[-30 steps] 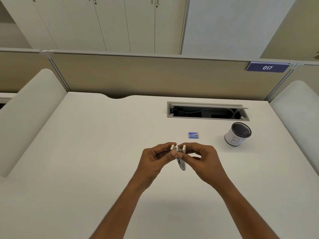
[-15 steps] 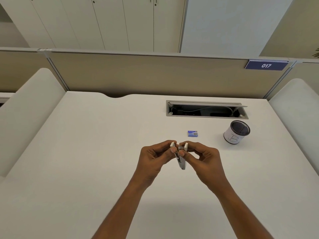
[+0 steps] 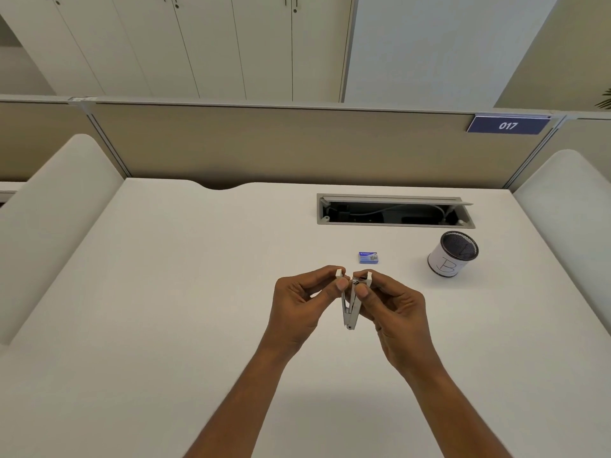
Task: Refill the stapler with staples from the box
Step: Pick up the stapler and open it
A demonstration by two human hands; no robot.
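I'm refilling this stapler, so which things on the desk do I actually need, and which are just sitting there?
Needed:
- stapler, hinged open, gripped by left hand and right hand
- staple box, blue

Just lying about:
- pen cup
- cable hatch, open
- desk sign, 017

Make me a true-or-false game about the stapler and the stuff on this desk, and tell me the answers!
1. The left hand and the right hand both hold the stapler, which is opened into a V. True.
2. The pen cup stands to the right of the staple box. True.
3. The staple box is in the left hand. False: it lies on the desk, beyond the hands.
4. The sign says 071. False: it says 017.
5. The cable hatch in the desk is closed. False: it is open, with a cable showing inside.
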